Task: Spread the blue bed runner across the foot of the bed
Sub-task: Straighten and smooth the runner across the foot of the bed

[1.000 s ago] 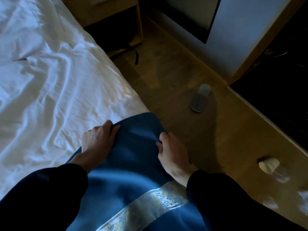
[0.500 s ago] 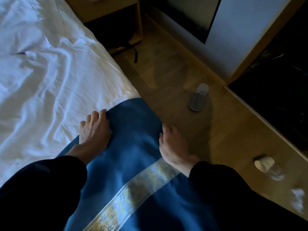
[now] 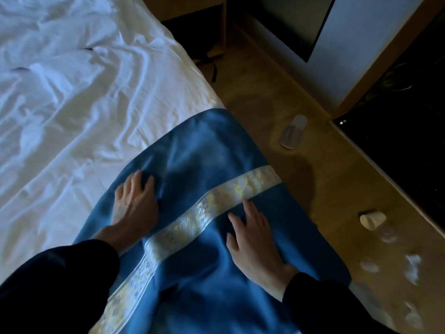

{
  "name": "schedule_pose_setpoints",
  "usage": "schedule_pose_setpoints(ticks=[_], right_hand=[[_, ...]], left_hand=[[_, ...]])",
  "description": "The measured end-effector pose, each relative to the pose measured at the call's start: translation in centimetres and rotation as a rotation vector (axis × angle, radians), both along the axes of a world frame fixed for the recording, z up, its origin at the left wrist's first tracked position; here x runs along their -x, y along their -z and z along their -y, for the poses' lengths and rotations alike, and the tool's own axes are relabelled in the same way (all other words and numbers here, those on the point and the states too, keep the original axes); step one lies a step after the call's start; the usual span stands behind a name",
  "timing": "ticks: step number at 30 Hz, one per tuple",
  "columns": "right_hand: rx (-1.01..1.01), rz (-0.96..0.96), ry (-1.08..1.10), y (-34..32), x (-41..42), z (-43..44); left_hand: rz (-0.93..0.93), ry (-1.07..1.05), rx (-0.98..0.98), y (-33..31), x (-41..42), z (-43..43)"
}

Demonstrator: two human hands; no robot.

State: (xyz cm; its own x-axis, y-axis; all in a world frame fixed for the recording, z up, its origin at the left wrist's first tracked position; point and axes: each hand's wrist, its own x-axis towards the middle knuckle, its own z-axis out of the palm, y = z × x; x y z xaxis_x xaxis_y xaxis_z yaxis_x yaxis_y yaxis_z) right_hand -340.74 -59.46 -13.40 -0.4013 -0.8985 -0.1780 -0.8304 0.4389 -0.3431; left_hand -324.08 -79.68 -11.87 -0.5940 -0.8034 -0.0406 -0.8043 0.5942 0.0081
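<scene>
A hotel-style bedroom: a bed (image 3: 72, 104) in rumpled white linen carried a blue bed runner (image 3: 204, 145) with a gold band; a thin slipper (image 3: 293, 135) lay on the wooden floor (image 3: 265, 92).

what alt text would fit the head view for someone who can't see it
A person's left hand and right hand rest on a blue bed runner with a gold-patterned stripe, over a wrinkled white sheet. A slipper and a tipped cup lie on the wooden floor.
</scene>
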Motion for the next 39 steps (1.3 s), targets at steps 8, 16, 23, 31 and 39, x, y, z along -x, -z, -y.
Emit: schedule_pose_setpoints(ticks=[8,16,23,31,39], right_hand=[[0.133,-0.089,-0.212,-2.9,-8.7,-6.9],[0.123,-0.241,-0.443,-0.6,-16.9,-12.8],[0.172,-0.379,-0.403,-1.4,-17.7,-10.8],[0.082,-0.327,-0.594,-0.9,-14.8,-17.4],[0.123,-0.081,-0.534,-3.1,-16.5,-10.8]], left_hand=[[-0.162,0.244,0.010,-1.5,-7.1,-11.3],[-0.083,0.464,-0.121,-1.5,-17.2,-22.3],[0.137,0.180,-0.061,0.4,-18.4,-23.3],[-0.113,0.558,-0.183,-0.5,-20.0,-27.6],[-0.204,-0.098,-0.036,0.0,-24.7,-18.3]])
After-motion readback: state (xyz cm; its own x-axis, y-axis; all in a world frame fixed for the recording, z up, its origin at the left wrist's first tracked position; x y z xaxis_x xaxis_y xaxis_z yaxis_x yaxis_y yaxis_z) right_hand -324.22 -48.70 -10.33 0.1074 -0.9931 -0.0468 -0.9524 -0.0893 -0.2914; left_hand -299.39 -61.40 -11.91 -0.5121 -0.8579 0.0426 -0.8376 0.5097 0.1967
